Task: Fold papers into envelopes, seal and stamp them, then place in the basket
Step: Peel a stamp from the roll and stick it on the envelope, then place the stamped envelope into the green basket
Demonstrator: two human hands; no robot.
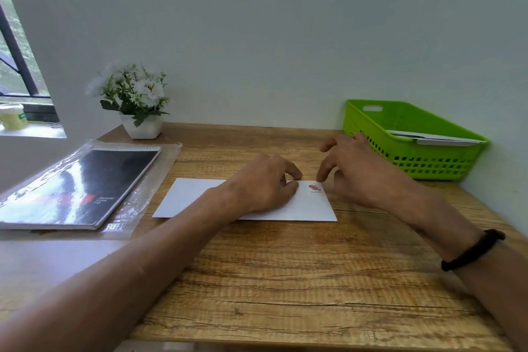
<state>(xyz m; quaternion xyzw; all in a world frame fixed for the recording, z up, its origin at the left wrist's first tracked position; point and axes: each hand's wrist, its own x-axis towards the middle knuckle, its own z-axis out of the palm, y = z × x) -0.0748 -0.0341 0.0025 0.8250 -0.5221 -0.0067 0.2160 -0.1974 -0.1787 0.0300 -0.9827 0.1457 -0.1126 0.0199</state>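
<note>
- From the head camera, a white envelope [311, 206] lay flat on the wooden table [285, 280], in the middle, with a small red stamp [314, 187] near its top right corner.
- My left hand [263, 186] rested on the envelope. Its fingers [294, 173] were curled in, with the tips down on the paper beside the stamp. I could not tell if they pinched anything.
- My right hand [354, 171] was just past the right top corner. Its fingers were loose and spread and held nothing. One fingertip [320, 178] pointed down right next to the stamp.
- I wore a black band [474, 250] on my right wrist.
- The green basket [428, 164] sat at the back right of the table, near my right hand. Some white envelopes [434, 137] were already lying in it.
- On the left lay a black notebook [85, 186] on a clear plastic bag [137, 206].
- A small white pot of flowers [134, 100] stood by the wall.
</note>
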